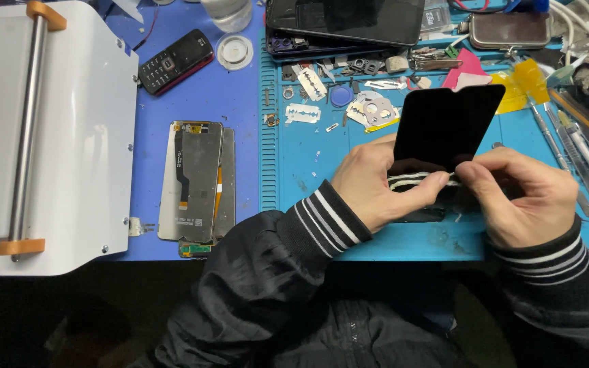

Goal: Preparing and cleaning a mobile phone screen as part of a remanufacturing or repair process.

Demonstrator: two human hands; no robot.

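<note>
While both hands, left (369,184) and right (523,197), pinch its lower edge, the black screen panel (450,123) stands tilted, long axis upward

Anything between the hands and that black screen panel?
Nothing visible. The left hand and right hand both already grip the black screen panel at its lower edge, fingertips pinching the whitish strip there. The blue mat beneath is bare.

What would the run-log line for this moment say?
left hand: grips black glossy phone screen panel | right hand: pinches white strip at panel's lower edge | surface: blue work mat
</note>
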